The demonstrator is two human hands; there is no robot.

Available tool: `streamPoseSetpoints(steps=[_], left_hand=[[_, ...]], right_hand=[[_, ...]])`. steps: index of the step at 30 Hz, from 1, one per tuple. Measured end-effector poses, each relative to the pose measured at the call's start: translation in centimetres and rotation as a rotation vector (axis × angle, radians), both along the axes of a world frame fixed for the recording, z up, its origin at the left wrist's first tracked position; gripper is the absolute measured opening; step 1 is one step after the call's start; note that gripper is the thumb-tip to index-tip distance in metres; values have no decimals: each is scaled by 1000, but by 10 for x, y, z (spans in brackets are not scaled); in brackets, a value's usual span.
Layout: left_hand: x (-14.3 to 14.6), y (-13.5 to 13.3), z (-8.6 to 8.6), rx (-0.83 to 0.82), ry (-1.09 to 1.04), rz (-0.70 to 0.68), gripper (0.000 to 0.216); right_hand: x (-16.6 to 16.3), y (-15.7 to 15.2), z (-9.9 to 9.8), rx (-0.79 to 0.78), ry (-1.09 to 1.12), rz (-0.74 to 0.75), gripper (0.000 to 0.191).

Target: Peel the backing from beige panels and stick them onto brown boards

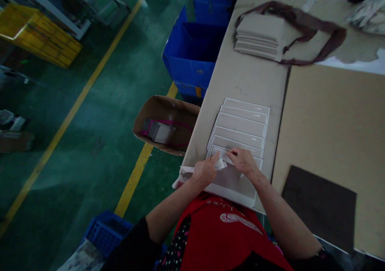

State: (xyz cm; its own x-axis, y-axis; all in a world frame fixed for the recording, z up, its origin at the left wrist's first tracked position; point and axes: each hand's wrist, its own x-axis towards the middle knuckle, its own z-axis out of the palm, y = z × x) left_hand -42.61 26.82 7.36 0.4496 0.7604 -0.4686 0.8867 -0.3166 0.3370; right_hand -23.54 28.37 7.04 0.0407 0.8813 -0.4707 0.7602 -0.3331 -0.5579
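A row of flat pale panels with white edges [240, 120] lies overlapped like steps on the table, the nearest panel [233, 183] toward my body. My left hand [205, 170] is over the left side of the nearest panels, closed around a white paper-like strip [221, 164]; one end shows by its fingertips. More white material [187, 169] sticks out to the left of that hand. My right hand [243, 161] is closed in a pinch over an upper edge of the near panels, just right of the left hand. What its fingertips hold is too small to tell.
A stack of pale boards [258, 34] and a brown fabric strap [327, 54] lie farther up the table. A dark square sheet [321, 207] rests at the right. Beside the table's left edge stand a cardboard box [180, 106] with bundled panels and a blue bin [192, 72].
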Motion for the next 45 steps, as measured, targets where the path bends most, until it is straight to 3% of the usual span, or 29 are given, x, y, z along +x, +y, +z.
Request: streamPoseSetpoints(steps=[19,25,30,36,45], left_hand=[[3,5,-1,-6,100,-31,78],[0,8,-2,-3,109,-77,79],[-3,11,-2,10,132,-122,75],[-4,15,-3,7,150,-181,76],[-4,16,-5,22,170,-208,78]], right_hand=[[5,-2,2,60,51,-9,26],[56,-50,11,10,187,-234,28],[75,-81,-3,34,167,-478,31],[65,-80,-22,167,167,-701,33],[57,-70,-20,188,108,-751,32]])
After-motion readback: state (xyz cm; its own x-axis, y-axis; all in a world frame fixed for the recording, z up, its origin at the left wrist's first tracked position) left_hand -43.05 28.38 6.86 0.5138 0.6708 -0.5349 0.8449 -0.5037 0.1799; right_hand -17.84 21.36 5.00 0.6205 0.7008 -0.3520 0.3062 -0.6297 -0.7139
